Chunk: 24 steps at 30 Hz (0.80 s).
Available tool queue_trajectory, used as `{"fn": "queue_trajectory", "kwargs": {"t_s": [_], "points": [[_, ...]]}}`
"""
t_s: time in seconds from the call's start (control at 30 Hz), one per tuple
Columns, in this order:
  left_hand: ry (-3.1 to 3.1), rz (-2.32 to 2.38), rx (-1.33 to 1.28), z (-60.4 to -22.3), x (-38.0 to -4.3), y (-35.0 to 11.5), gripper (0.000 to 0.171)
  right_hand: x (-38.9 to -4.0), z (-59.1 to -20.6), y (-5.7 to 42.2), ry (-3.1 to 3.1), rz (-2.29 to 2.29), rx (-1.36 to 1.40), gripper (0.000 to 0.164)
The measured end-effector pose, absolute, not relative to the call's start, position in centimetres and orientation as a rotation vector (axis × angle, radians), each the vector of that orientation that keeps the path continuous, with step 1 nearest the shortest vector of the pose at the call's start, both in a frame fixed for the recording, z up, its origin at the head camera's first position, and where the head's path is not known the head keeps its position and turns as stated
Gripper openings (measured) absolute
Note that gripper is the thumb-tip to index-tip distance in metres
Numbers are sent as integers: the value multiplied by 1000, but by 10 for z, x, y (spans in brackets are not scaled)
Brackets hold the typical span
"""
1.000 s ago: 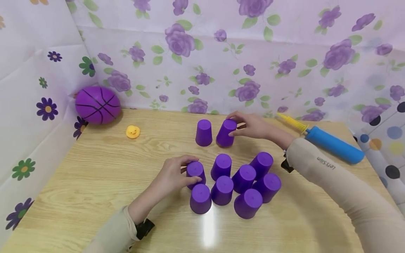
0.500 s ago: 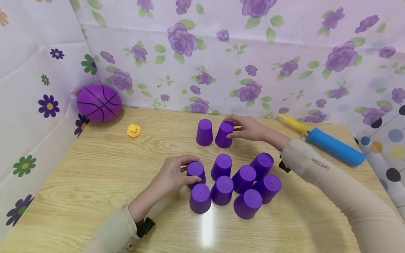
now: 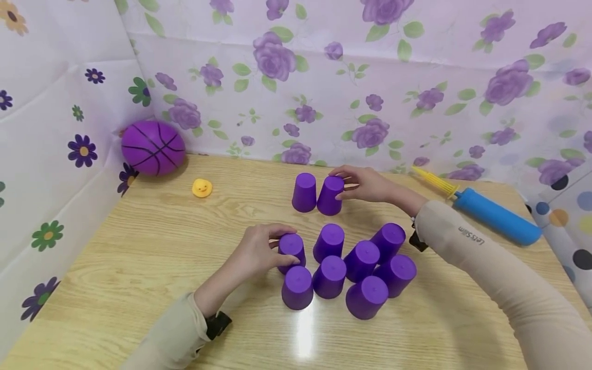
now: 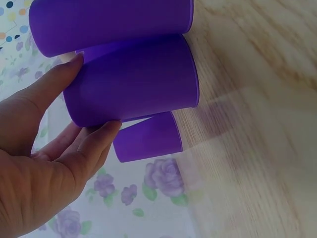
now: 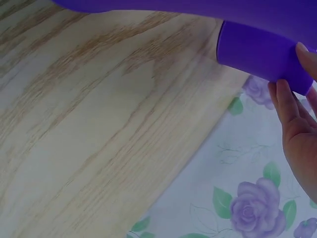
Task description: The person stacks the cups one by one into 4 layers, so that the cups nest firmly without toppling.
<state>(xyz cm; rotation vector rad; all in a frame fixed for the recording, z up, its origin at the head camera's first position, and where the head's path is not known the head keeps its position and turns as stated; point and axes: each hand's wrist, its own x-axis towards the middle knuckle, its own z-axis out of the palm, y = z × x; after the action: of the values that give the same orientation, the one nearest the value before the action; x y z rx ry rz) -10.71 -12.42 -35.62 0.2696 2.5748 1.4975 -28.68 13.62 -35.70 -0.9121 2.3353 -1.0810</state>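
Several purple cups stand upside down on the wooden table. At the back, the right hand grips one cup between thumb and fingers, beside another back cup. Only a narrow gap, if any, shows between these two. In the right wrist view, fingertips touch the gripped cup near its closed end. Nearer the front, the left hand holds the leftmost cup of the front cluster, just behind a further cup. The left wrist view has thumb and fingers on either side of the held cup.
More upturned cups stand close together right of the left hand. A purple ball sits in the back left corner, with a yellow toy duck near it. A blue hand pump lies at the right. Flowered cloth hangs behind the table.
The right hand has moved its cup leftward, closer to the other back cup, and the cup now stands more upright. The left hand keeps its place on its cup. The head view has shifted slightly.
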Motion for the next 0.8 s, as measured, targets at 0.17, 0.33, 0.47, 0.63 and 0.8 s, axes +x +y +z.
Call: {"fn": "queue_trajectory", "kwargs": {"t_s": [0.17,0.33,0.47,0.63,0.8], "points": [[2571,1490,267,-355,-108,-123,52,-283,-354,139,2341,-1039,-955,56],[2589,1496,271,-357,-109,-122,51,-279,-351,145,2361,-1050,-980,61],[2596,1480,265,-357,-110,-122,51,-274,-348,156,2416,-1025,-1001,58],[2586,1477,252,-356,-110,-122,51,-260,-345,174,2487,-959,-1027,54],[2584,1486,251,-358,-110,-124,52,-241,-348,194,2460,-923,-987,51]]}}
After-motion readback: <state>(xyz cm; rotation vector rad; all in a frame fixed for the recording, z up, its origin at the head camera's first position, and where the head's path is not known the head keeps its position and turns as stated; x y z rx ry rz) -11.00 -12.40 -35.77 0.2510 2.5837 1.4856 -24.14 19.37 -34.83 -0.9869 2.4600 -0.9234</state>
